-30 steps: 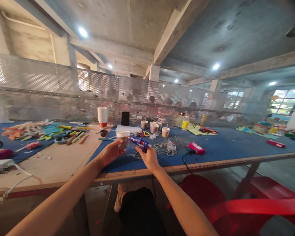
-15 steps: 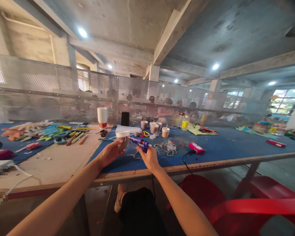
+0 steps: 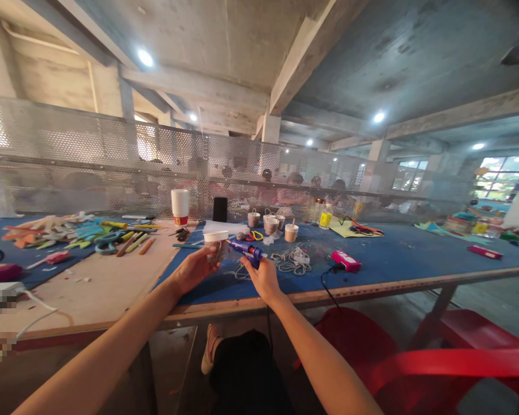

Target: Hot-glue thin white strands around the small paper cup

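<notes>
My left hand (image 3: 198,268) is closed around a paper cup (image 3: 216,237) with a white rim and a brownish, wrapped-looking side. In my right hand (image 3: 263,276) is a blue glue gun (image 3: 247,250), its nozzle pointing left at the cup's side; I cannot tell whether the tip touches it. Grey cord (image 3: 296,260) lies in loose loops on the blue table mat, just beyond and right of the glue gun. Behind it stand several small wrapped cups (image 3: 271,225), some with looped handles, and one cup with a stick (image 3: 291,231).
A stack of white paper cups (image 3: 180,204) and a black phone (image 3: 220,209) stand near the perforated screen (image 3: 242,158). Foam scraps (image 3: 56,230) and blue-handled scissors (image 3: 107,242) lie left. A pink corded device (image 3: 346,261) and yellow bottle (image 3: 326,217) are right. Red chairs (image 3: 450,360) stand below.
Almost everything stays in place. The glue gun and my right hand have shifted very slightly against the cup.
</notes>
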The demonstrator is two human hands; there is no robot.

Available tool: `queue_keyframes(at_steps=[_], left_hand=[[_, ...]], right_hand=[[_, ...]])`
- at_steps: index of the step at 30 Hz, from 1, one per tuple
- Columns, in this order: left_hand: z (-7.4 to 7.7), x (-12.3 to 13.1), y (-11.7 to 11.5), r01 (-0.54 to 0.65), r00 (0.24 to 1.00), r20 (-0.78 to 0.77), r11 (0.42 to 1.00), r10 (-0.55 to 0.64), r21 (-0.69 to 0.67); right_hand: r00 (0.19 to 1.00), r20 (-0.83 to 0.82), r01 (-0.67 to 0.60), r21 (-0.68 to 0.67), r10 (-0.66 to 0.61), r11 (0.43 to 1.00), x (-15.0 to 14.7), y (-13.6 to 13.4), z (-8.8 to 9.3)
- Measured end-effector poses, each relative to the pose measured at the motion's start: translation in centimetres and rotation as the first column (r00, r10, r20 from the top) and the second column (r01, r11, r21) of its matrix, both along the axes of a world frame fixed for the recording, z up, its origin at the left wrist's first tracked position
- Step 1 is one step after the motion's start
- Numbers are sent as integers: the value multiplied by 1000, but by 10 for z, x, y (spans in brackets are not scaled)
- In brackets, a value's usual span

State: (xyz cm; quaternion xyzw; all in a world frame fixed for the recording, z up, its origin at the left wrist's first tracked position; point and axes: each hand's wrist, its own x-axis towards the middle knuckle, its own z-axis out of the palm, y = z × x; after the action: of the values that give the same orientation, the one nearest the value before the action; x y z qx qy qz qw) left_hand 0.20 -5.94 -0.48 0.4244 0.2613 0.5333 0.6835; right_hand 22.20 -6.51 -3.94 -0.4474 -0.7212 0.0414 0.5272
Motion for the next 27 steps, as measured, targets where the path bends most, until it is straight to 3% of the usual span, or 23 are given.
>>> queue_keyframes(at_steps=[27], left_hand=[[-1,-1,-1,22,1000,6,1000,-23,16]], right_hand=[[1000,-4,20,-17,-20,1000,1,-1,1]])
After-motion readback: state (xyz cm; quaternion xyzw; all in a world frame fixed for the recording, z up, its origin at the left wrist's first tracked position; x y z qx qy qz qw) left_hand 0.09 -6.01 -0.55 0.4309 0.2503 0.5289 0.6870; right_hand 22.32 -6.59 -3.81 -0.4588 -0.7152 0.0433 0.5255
